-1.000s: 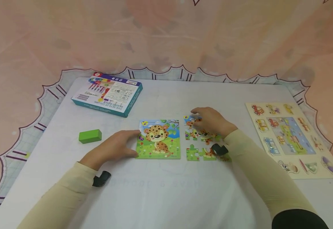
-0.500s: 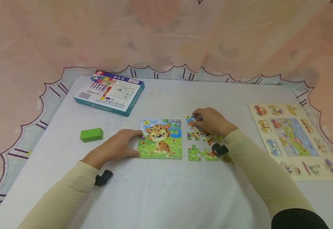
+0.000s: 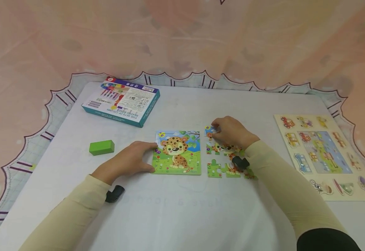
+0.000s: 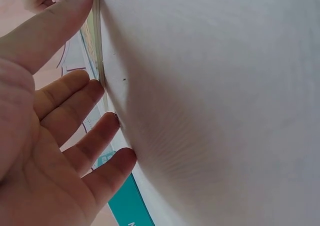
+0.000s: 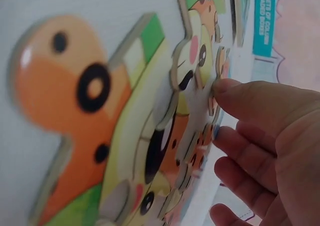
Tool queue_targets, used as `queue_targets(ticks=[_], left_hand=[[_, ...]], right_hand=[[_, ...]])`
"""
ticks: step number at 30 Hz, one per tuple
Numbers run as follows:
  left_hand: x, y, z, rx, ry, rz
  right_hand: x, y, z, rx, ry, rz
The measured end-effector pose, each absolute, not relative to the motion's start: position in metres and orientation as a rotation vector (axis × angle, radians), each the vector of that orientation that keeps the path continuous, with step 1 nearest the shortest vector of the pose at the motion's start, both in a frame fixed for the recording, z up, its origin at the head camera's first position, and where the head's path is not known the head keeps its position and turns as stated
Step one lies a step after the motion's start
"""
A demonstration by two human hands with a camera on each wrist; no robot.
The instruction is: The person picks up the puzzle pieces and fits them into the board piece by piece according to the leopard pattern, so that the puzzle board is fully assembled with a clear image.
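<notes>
Board (image 3: 176,158) with a leopard picture lies flat between your two hands, right beside the fingers of your left hand (image 3: 124,161). Those fingers are set wide: the thumb touches the near-left corner, and the index tip sits farther up the same edge. Your left wrist view shows the other fingertips close to the table (image 3: 169,216), spread a little apart. Your right hand (image 3: 232,132) is narrower, its thumb and index bent about the far row of leopard pieces (image 3: 214,170); you cannot tell from these views whether they pinch one. Just left of those right fingertips, a corner piece (image 3: 208,131) with blue sky shows, and more pieces lie under your palm and on the near side of your fingers, the nearest row set apart from the rest. Left of your left fingers, well clear of them, rests a green block (image 3: 102,147); beyond those fingers is a box (image 3: 124,101) lying flat and angled. Far to the right of your right fingers, past the sleeve (image 3: 282,184), a vehicle board (image 3: 339,153) lies flat.
</notes>
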State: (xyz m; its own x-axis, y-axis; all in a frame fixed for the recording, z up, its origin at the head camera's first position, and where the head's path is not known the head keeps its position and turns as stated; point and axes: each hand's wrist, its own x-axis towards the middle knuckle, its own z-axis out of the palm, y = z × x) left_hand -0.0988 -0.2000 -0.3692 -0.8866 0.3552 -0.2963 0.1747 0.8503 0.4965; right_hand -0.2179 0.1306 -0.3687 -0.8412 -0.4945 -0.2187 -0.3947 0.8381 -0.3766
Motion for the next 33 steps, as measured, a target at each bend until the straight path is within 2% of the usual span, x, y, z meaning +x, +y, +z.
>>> queue_targets(ticks=[17, 33], left_hand=[[-0.100, -0.200, -0.371, 0.403, 2.644, 0.645], [-0.098, -0.200, -0.369, 0.385, 2.647, 0.633]], right_hand=[[-0.216, 0.117, -0.365, -0.623, 2.718, -0.417], [-0.202, 0.084, -0.360, -0.935, 2.703, -0.406]])
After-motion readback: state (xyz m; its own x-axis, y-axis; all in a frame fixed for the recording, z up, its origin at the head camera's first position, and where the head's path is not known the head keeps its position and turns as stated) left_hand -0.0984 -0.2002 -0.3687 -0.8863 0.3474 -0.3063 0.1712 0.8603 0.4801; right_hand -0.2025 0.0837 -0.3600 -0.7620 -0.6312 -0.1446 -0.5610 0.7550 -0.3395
